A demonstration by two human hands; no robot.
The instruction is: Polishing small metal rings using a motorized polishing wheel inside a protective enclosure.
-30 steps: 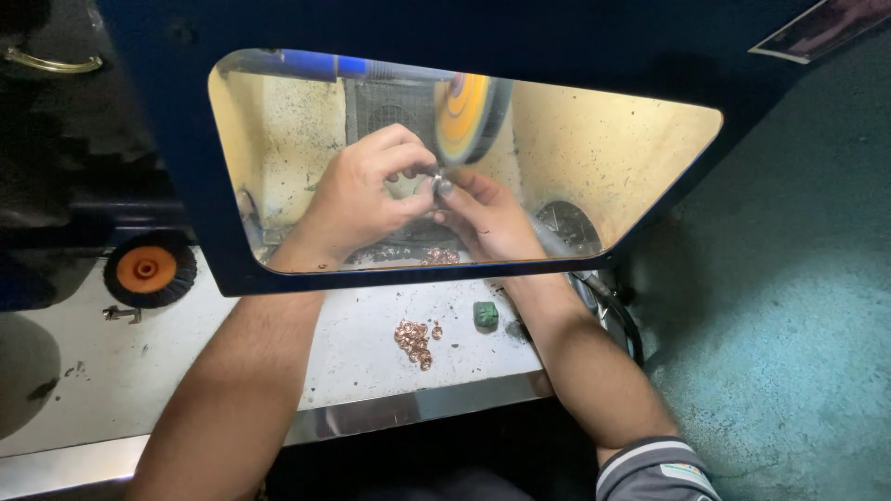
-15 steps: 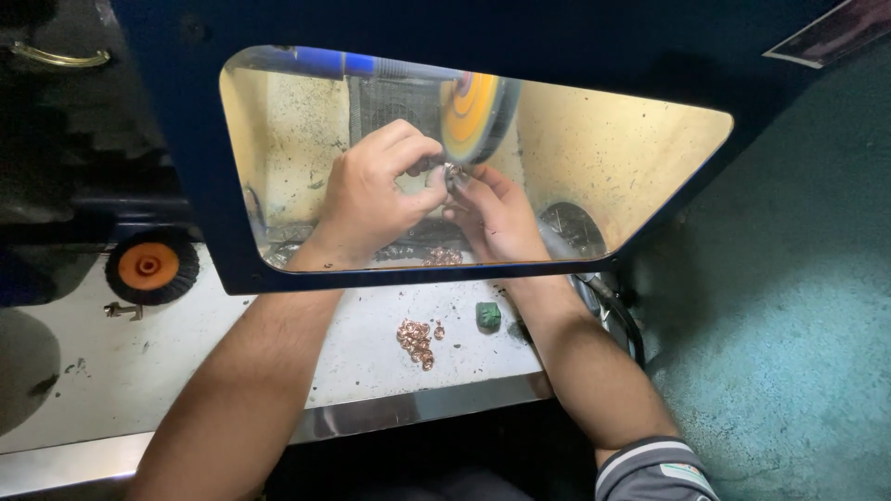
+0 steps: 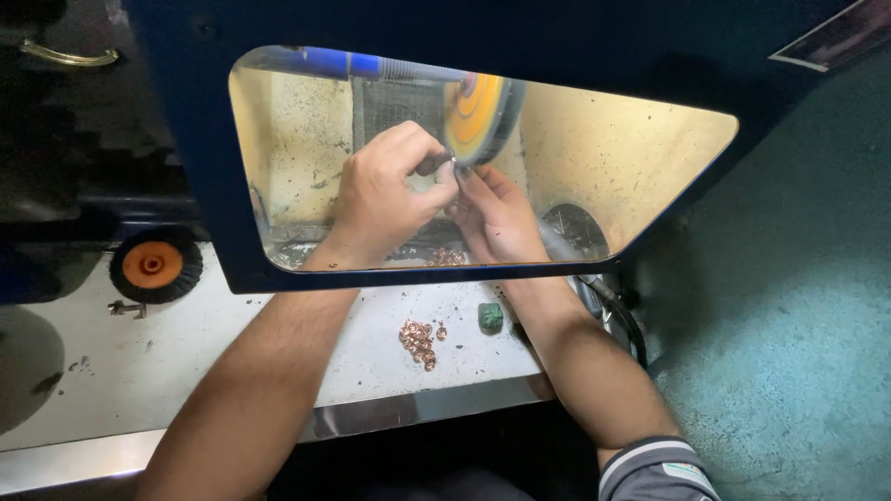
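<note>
Behind a clear shield (image 3: 650, 148) in a dark blue hood, a yellow-orange buffing wheel (image 3: 478, 116) spins on a blue shaft. My left hand (image 3: 385, 190) and my right hand (image 3: 497, 213) meet just below the wheel's rim, fingertips pinched together on a tiny metal piece (image 3: 453, 165) pressed at the wheel. The piece is mostly hidden by my fingers. More small copper-coloured pieces (image 3: 447, 256) lie on the machine floor under my hands.
A little heap of copper-coloured rings (image 3: 419, 340) and a green lump of compound (image 3: 490, 316) sit on the white bench (image 3: 139, 371). An orange-centred black wheel (image 3: 154, 265) lies at the left. A black hose (image 3: 622, 315) runs at the right beside a teal floor.
Both hands have risen from the floor of the machine up to the rim of the buffing wheel, bringing the small piece against it.
</note>
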